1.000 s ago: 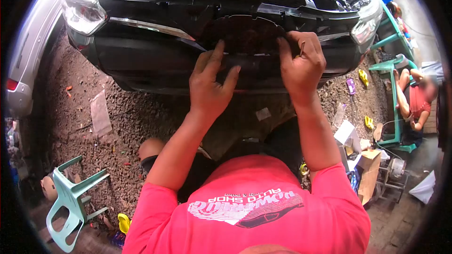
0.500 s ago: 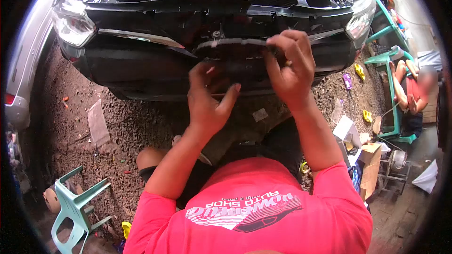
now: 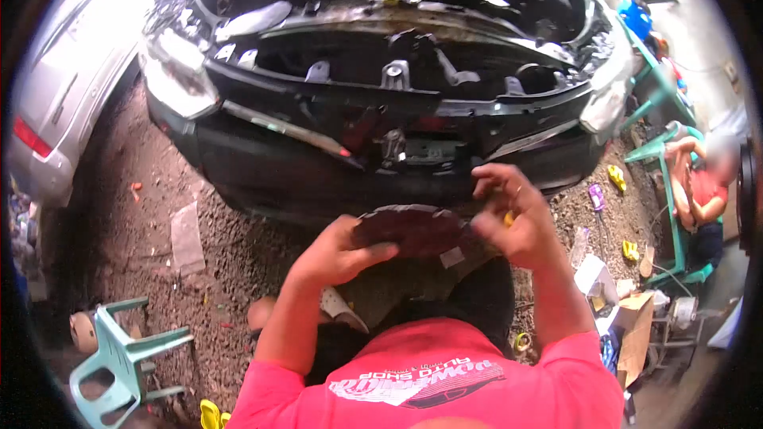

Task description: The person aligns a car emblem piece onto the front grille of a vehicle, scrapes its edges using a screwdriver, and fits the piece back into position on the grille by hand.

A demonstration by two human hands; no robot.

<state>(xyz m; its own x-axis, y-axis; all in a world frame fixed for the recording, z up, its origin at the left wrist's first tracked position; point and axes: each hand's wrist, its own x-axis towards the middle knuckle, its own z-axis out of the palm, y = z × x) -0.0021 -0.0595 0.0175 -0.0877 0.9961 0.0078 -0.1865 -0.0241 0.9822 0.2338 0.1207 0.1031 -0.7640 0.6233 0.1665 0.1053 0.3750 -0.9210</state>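
My left hand is closed on the left end of a dark, flat panel with a curved upper edge, its thumb lying across the near face. The panel is held low in front of the car's bumper, apart from it. My right hand is beside the panel's right end, fingers apart and partly curled, thumb close to the edge. Whether that thumb touches the panel I cannot tell. Beyond the hands, the middle of the car's front shows a recess with a metal latch-like part.
The black car's engine bay is uncovered. At left are a silver vehicle and a green plastic chair. Rightward are a cardboard box, yellow objects, a green frame and a seated person.
The curved panel has come away from the car's front, down toward me, in my left hand. My right hand has lowered and its fingers have spread. The view has shifted, showing more engine bay.
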